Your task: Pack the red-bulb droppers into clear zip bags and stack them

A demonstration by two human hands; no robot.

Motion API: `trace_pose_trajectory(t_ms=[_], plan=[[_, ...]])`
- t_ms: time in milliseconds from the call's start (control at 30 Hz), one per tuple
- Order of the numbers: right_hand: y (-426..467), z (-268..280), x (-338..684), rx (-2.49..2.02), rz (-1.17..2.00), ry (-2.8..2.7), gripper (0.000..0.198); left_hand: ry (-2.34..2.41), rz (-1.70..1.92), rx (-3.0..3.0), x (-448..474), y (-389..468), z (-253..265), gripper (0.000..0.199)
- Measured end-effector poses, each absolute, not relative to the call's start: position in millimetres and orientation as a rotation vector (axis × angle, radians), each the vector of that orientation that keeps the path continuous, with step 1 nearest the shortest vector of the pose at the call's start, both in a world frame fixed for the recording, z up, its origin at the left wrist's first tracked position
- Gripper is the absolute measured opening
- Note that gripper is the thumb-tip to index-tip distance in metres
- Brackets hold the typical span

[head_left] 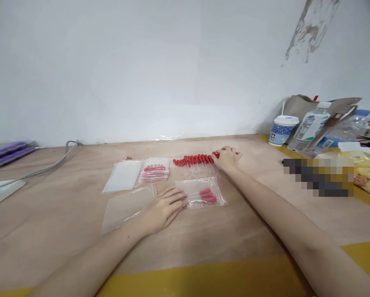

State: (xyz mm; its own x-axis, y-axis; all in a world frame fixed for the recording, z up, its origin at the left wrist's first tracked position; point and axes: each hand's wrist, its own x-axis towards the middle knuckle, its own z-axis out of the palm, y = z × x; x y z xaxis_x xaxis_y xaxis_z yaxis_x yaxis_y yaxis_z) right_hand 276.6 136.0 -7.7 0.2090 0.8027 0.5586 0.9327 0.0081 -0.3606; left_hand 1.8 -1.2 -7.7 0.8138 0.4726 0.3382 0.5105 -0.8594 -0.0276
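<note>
My left hand [168, 206] lies flat with fingers stretched out, over the left edge of a clear zip bag [220, 194]. In that bag are a few droppers with red rubber bulbs [207, 194]. My right hand [229, 159] is at the right end of a row of droppers [197, 161], its fingers bent around a red bulb there. The row's red bulbs point toward the wall and the clear tubes toward me. Another flat clear bag [123, 210] lies partly under my left hand and forearm.
A stack of filled bags [154, 175] with red bulbs showing stands beside a pile of flat bags [123, 176]. On the right are a lidded cup [283, 131], a plastic bottle [310, 128] and a blurred dark object [317, 177]. A grey cable [53, 165] runs along the left.
</note>
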Motion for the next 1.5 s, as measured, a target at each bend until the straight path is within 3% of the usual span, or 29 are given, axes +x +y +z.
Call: trace_pose_trajectory(t_ms=[167,367,633,767,967,1267,1500], plan=[[141,-4,275,-1.753,0.014,-1.433,0.023,-0.797,-0.480,-2.887,0,-1,-9,0.030],[115,4,290,-1.083,0.527,-1.307,0.031,-0.771,-0.482,-2.889,1,-1,-8,0.031],[57,-17,301,-1.062,0.677,-1.138,0.036,-0.805,-0.490,-2.899,2,-1,-7,0.031],[54,-23,295,-1.112,0.784,-1.087,0.037,-0.817,-0.506,-2.886,2,-2,-7,0.030],[51,-15,303,-1.086,0.646,-1.014,0.036,-0.827,-0.497,-2.884,1,-4,-7,0.031],[45,-30,286,-1.041,0.945,-1.079,0.044,-0.860,-0.533,-2.913,0,-3,-9,0.031],[40,-28,288,-1.030,0.984,-1.086,0.044,-0.872,-0.538,-2.934,0,-3,-11,0.031]])
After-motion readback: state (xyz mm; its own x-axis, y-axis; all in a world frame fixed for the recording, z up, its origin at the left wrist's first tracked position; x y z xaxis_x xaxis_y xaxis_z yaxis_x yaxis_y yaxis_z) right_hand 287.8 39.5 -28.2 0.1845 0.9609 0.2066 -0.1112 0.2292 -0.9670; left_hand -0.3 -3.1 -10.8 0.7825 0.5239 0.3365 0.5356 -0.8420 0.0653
